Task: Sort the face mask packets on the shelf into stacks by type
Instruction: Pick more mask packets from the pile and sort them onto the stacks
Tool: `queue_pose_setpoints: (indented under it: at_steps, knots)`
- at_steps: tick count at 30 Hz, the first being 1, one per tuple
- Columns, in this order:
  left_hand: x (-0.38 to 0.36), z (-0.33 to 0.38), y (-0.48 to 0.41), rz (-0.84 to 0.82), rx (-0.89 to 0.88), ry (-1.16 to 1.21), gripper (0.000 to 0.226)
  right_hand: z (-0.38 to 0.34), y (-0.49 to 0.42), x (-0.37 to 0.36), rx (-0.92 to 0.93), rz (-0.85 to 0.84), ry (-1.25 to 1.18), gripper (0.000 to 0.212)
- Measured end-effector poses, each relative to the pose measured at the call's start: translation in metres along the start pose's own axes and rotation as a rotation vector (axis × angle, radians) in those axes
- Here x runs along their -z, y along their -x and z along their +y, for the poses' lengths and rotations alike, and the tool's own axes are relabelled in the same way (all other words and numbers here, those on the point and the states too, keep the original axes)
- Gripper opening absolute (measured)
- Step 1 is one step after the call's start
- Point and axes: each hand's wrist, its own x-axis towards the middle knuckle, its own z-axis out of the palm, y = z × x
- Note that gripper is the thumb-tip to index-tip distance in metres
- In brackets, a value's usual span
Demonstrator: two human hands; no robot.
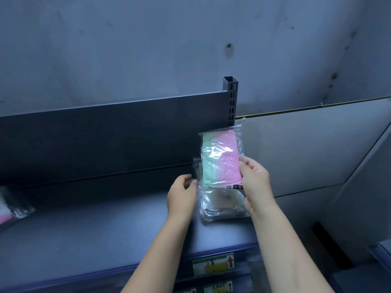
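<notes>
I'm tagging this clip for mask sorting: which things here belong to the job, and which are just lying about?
Job: pink-and-green packet in the right hand; stacked packets under it; packet at the left edge; left hand; shelf.
Lying about: slotted post; arrow labels; white side panel.

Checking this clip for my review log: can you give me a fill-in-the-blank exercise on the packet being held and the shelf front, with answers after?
1. The right hand holds the upright packet, whose masks are green and ____.
2. The number printed in white on that packet is ____.
3. On the shelf label, the red arrow points ____.
Missing words: pink; 10; up.
</notes>
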Motion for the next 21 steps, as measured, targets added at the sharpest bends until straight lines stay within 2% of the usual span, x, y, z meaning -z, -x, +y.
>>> queue_pose_setpoints:
  at_steps: [4, 7, 10, 13, 16, 19, 21]
  knots:
    - [0.024, 0.004, -0.001, 0.044, 0.042, 0.204, 0.017, 0.003, 0.004, -0.012, -0.038, -0.064, 0.036, 0.029]
    - [0.043, 0.010, 0.000, -0.024, 0.092, 0.347, 0.012, 0.008, 0.015, -0.033, -0.060, -0.141, 0.116, 0.028]
    - [0.062, 0.009, 0.000, 0.017, 0.098, 0.415, 0.015, 0.018, 0.027, -0.059, 0.037, -0.160, 0.361, 0.026]
    - [0.081, 0.002, -0.002, 0.134, 0.111, 0.401, 0.015, 0.027, 0.041, -0.084, 0.157, -0.170, 0.767, 0.033]
    - [0.096, -0.011, -0.007, 0.196, 0.109, 0.320, 0.017, 0.036, 0.055, -0.107, 0.124, -0.197, 0.894, 0.029]
    - [0.105, -0.023, -0.009, 0.218, 0.097, 0.135, 0.016, 0.042, 0.065, -0.125, 0.045, -0.237, 0.975, 0.015]
    - [0.109, -0.027, -0.009, 0.210, 0.067, -0.007, 0.019, 0.046, 0.068, -0.133, 0.005, -0.255, 1.021, 0.020]
